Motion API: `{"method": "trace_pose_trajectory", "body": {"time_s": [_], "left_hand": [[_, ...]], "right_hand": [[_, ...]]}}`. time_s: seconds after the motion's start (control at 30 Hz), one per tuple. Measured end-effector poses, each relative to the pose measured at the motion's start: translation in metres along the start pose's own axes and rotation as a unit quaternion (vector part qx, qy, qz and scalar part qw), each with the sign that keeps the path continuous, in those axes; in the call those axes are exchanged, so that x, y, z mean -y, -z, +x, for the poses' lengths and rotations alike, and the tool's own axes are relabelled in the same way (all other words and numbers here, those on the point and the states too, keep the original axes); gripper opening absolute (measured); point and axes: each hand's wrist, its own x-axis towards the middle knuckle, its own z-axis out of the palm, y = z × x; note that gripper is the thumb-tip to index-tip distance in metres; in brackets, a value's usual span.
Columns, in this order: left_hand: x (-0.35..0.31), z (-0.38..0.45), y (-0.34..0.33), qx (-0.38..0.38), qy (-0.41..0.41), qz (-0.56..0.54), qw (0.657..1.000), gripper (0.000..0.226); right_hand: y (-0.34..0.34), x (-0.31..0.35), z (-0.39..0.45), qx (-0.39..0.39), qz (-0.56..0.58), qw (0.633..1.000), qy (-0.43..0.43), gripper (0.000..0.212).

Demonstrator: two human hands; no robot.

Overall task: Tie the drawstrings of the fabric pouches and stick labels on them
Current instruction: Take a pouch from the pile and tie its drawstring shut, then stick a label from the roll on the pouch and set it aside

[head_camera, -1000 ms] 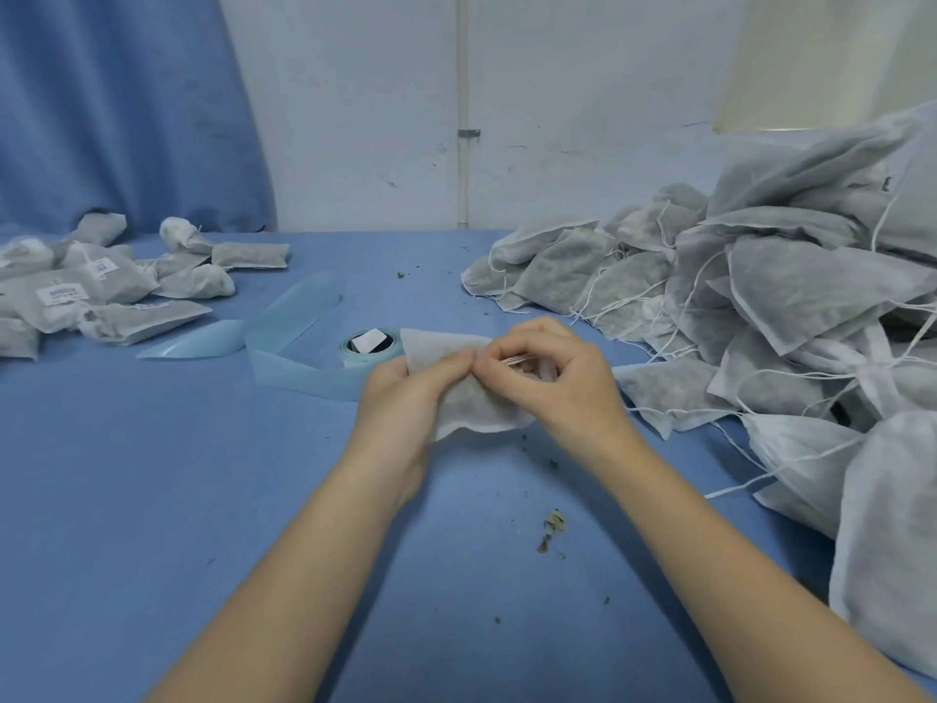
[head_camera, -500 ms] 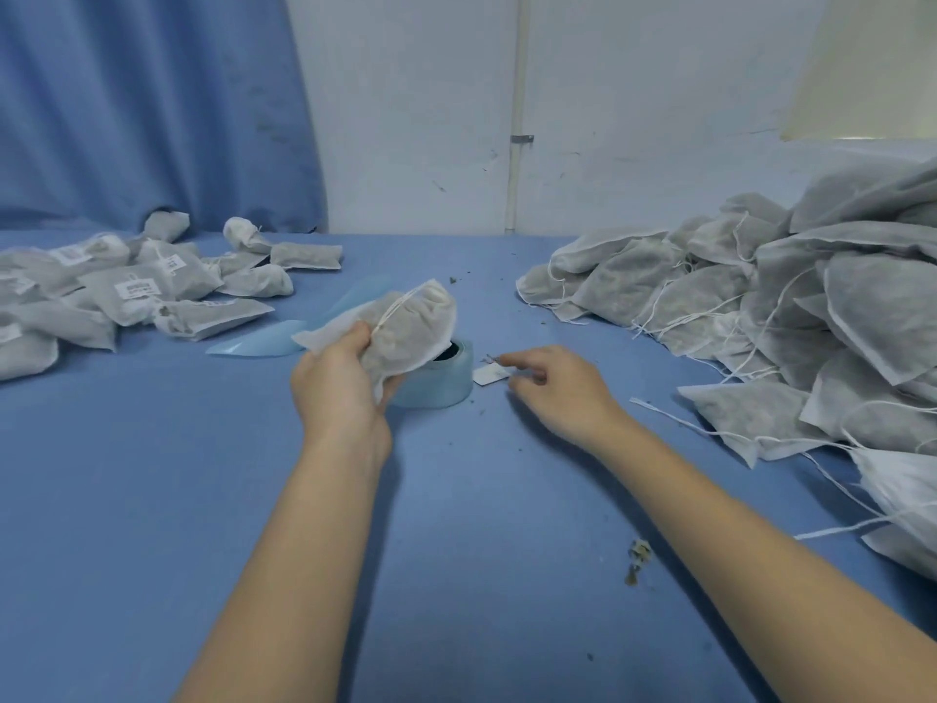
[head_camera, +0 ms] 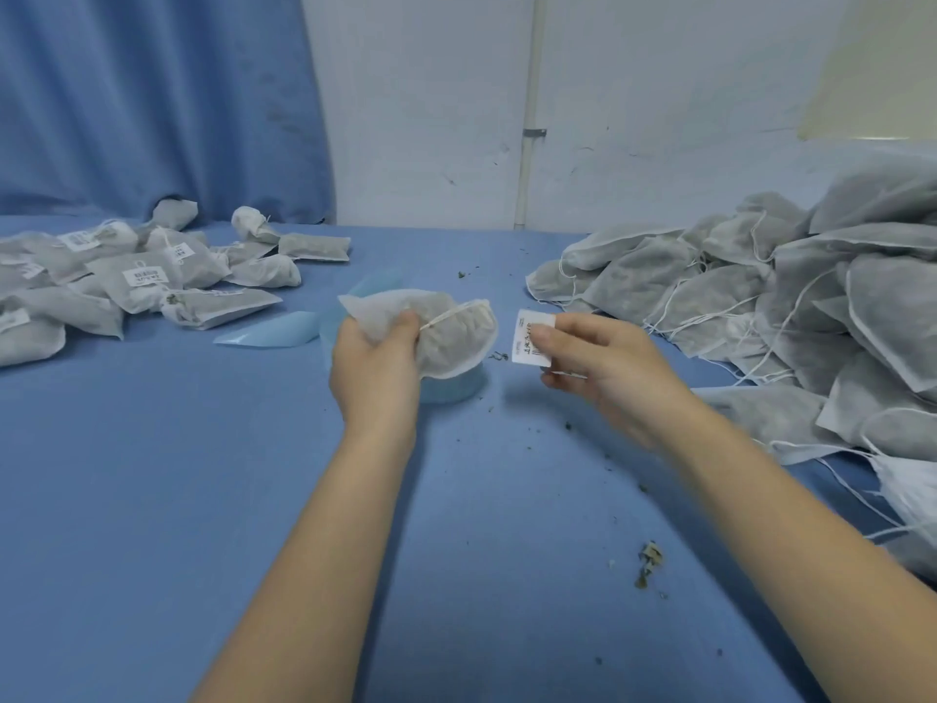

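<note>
Head view, labelling step. Item one: pouch [head_camera: 446, 337], grey fabric, filled, drawstring wound across it; we hold it raised off the table [head_camera: 152, 499] in the left hand [head_camera: 377, 362], fingers curled round its gathered neck, the full belly turned toward the right. Item two: label [head_camera: 530, 337], small white sticker with dark print, pinched at its edge between thumb and fingers of the right hand [head_camera: 603, 367], just beside the pouch and not yet touching it. Item three: label roll [head_camera: 451, 388], pale blue, on the table directly under the pouch, its spent backing strip [head_camera: 263, 334] trailing left. Item four: labelled pouches [head_camera: 142, 281] heaped at far left. Item five: unfinished pouches [head_camera: 760, 296], loose strings, heaped at right.

Handling note, our judgement: we should keep the left grip firm so the belly stays taut, land the label on the flattest stretch clear of the drawstring, then press from one edge across. A slack or lumpy surface probably wrinkles the sticker.
</note>
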Motion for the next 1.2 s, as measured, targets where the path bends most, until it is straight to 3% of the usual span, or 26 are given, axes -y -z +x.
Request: {"method": "trace_pose_trajectory", "body": {"time_s": [0.07,0.13,0.33,0.6,0.7,0.77,0.9,1.1,1.2], "left_hand": [[0.001,-0.006,-0.003,0.016,-0.034,0.034,0.999,0.015],[0.002,-0.013,-0.007,0.047,-0.057,0.05,0.996,0.006],[0.004,-0.036,-0.015,0.124,-0.043,-0.004,0.991,0.014],[0.003,-0.046,-0.02,0.155,-0.01,-0.057,0.986,0.014],[0.003,-0.045,-0.018,0.202,-0.012,-0.077,0.976,0.015],[0.004,-0.044,-0.017,0.234,-0.019,-0.079,0.969,0.025],[0.006,-0.044,-0.018,0.252,-0.032,-0.062,0.965,0.03],[0.008,-0.049,-0.019,0.277,-0.039,-0.046,0.959,0.028],[0.004,-0.047,-0.022,0.249,-0.002,-0.103,0.963,0.021]], "right_hand": [[-0.002,0.01,-0.01,0.049,0.054,0.997,0.006,0.013],[-0.008,0.016,-0.015,0.061,0.039,0.997,0.024,0.03],[-0.028,0.019,-0.02,-0.063,-0.062,0.994,0.07,0.036],[-0.028,0.015,-0.02,-0.157,-0.137,0.973,0.095,0.034],[-0.022,0.015,-0.018,-0.181,-0.213,0.955,0.102,0.046],[-0.018,0.015,-0.018,-0.15,-0.191,0.967,0.08,0.048],[-0.017,0.011,-0.016,-0.099,-0.037,0.994,0.026,0.035],[-0.022,0.003,-0.015,-0.239,-0.14,0.947,0.161,0.026],[-0.024,0.003,-0.014,-0.203,-0.128,0.962,0.13,0.044]]}}
